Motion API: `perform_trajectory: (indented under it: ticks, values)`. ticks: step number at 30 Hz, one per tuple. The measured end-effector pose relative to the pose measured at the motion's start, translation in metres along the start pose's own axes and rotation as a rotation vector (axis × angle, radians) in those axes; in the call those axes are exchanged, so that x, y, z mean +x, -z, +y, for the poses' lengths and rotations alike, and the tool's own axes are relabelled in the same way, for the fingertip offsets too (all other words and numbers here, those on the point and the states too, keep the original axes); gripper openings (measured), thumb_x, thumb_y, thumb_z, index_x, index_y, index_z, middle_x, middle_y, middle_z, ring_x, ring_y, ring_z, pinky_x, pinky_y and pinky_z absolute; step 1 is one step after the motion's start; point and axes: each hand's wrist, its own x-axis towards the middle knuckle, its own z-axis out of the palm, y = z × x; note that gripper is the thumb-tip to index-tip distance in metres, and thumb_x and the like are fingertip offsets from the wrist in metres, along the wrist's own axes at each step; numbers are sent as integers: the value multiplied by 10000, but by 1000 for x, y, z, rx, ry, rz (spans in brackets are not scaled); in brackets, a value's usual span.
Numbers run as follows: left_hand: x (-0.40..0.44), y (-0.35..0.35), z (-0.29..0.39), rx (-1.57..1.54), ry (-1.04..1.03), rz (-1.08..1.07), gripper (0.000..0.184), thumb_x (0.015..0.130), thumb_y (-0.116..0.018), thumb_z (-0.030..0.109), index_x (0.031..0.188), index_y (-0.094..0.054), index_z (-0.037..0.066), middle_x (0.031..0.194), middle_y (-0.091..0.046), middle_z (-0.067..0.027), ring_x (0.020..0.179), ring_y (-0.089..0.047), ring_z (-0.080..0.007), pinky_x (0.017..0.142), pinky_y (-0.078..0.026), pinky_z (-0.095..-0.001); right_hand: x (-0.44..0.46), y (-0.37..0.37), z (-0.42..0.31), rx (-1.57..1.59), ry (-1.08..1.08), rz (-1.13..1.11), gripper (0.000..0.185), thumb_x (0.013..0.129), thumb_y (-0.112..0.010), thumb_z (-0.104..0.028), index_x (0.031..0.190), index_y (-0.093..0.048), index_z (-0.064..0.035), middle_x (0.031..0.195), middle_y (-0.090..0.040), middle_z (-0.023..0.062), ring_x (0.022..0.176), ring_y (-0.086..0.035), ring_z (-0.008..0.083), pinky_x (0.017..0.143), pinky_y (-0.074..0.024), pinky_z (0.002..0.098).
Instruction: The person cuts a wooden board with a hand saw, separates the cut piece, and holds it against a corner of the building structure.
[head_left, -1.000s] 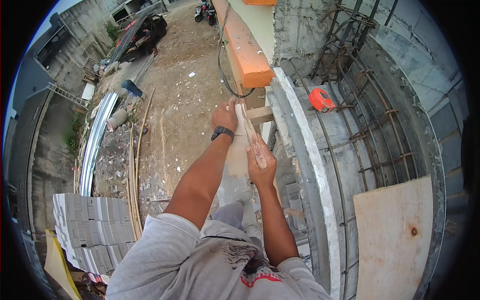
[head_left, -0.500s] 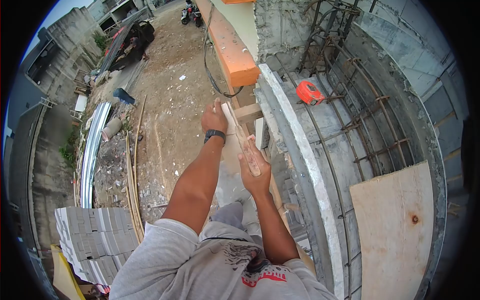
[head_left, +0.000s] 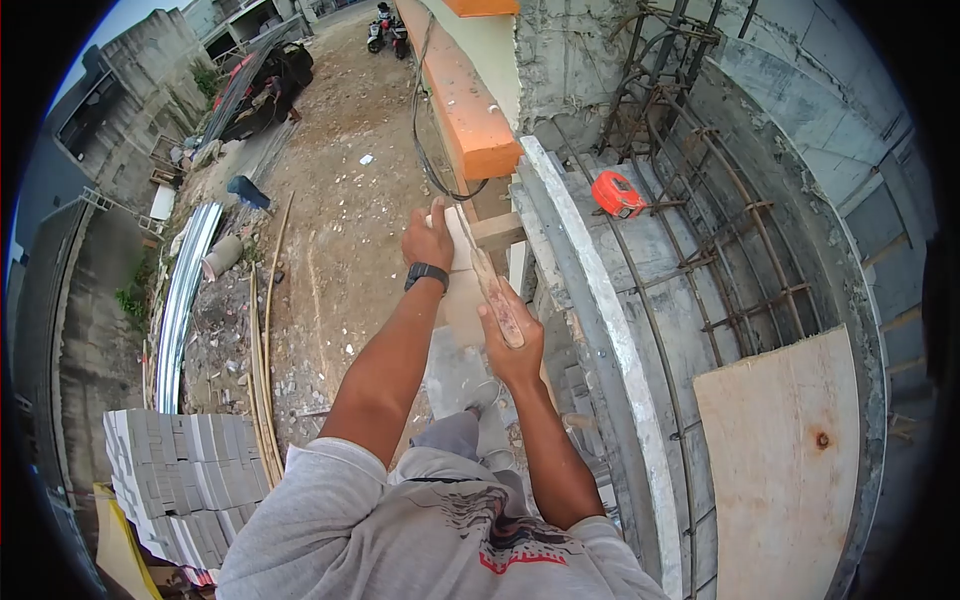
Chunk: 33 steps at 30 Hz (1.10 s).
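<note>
My left hand (head_left: pixel 427 240), with a dark watch (head_left: pixel 428 273) at the wrist, is closed on the edge of a pale wooden board (head_left: pixel 460 243). My right hand (head_left: pixel 515 340) is wrapped round a worn wooden handle (head_left: pixel 503 312) that slants up toward the board. Whatever the handle's far end carries is too thin to make out. Just right of the board, a short timber piece (head_left: pixel 499 231) juts from the concrete ledge (head_left: pixel 605 315). Beyond the hands a black cable (head_left: pixel 425 150) loops below the orange beam (head_left: pixel 487 148).
An orange-red tape measure (head_left: pixel 618 194) lies by the rebar (head_left: pixel 735 250) on the right. A plywood sheet (head_left: pixel 780 460) is at the lower right. Stacked grey blocks (head_left: pixel 185 460), metal sheets (head_left: pixel 187 310) and bamboo poles (head_left: pixel 268 340) stand or lie to the left.
The whole view has shifted, moving the surroundings slightly left in the picture. Both hands keep their holds; the right hand and handle have moved a little lower relative to the board's end.
</note>
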Motion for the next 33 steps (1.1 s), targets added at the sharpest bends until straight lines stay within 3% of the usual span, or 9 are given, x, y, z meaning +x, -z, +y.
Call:
perform_trajectory:
  ticks: [4, 5, 9, 12, 17, 21, 26, 28, 33]
  values:
    - [20, 18, 32, -144, -12, 117, 590, 956, -621, 575, 1170, -583, 26, 981, -701, -319, 938, -680, -501, 800, -515, -545, 19, -17, -3, -30, 64, 13, 477, 939, -727, -110, 1358, -584, 68, 1140, -733, 237, 1058, -730, 264, 906, -556, 345]
    - [25, 16, 33, -182, -13, 128, 678, 907, -684, 596, 1225, -521, 21, 1051, -691, -319, 970, -683, -490, 843, -515, -534, 24, -22, -1, -44, 83, 19, 482, 940, -725, -109, 1361, -579, 74, 1143, -731, 241, 1062, -729, 268, 911, -555, 346]
    - [16, -6, 23, -71, 211, 67, 812, 803, -726, 690, 1226, -512, 31, 1102, -686, -314, 1082, -661, -478, 940, -507, -516, 29, -33, 24, -39, 118, 31, 478, 937, -722, -99, 1353, -577, 86, 1136, -730, 246, 1052, -734, 280, 891, -561, 355]
    - [17, -7, 25, -28, 267, 1, 824, 803, -716, 699, 1208, -534, 5, 1109, -685, -318, 1081, -662, -479, 937, -507, -526, 27, -30, 28, -82, 167, 23, 471, 931, -720, -81, 1344, -577, 94, 1136, -730, 247, 1047, -737, 289, 883, -564, 360]
    - [18, -14, 24, -59, 373, 122, 812, 805, -704, 711, 1157, -559, -6, 1062, -696, -310, 1053, -675, -468, 927, -510, -523, -1, 4, -9, -121, 47, -47, 476, 910, -722, -30, 1336, -568, 116, 1129, -728, 258, 1028, -744, 291, 865, -575, 361]
    - [16, -7, 35, -11, 268, 41, 788, 825, -689, 705, 1134, -559, -8, 1020, -704, -305, 1009, -685, -474, 896, -516, -532, -71, 62, -53, -227, 37, -45, 490, 893, -727, 4, 1339, -564, 123, 1092, -737, 258, 970, -756, 279, 813, -592, 348]
    - [16, -8, 27, -40, 186, 29, 770, 842, -675, 699, 1118, -555, -10, 993, -705, -307, 973, -688, -484, 860, -519, -545, -20, 22, -21, -57, -113, -58, 486, 908, -725, -31, 1356, -580, 89, 1176, -718, 245, 1054, -718, 227, 902, -560, 341]
    - [18, -11, 24, -56, 243, 86, 774, 845, -667, 706, 1116, -555, -10, 992, -705, -306, 973, -688, -483, 861, -519, -542, 16, -8, -4, -118, -26, -70, 485, 915, -721, -41, 1362, -580, 82, 1175, -717, 244, 1086, -705, 220, 925, -547, 342]
    - [16, -17, 20, -110, 292, 158, 793, 847, -649, 723, 1118, -554, -17, 989, -703, -305, 966, -684, -485, 869, -517, -535, -34, 44, -32, -124, -4, -38, 478, 894, -732, -2, 1336, -582, 100, 1112, -734, 258, 1034, -741, 265, 886, -570, 347]
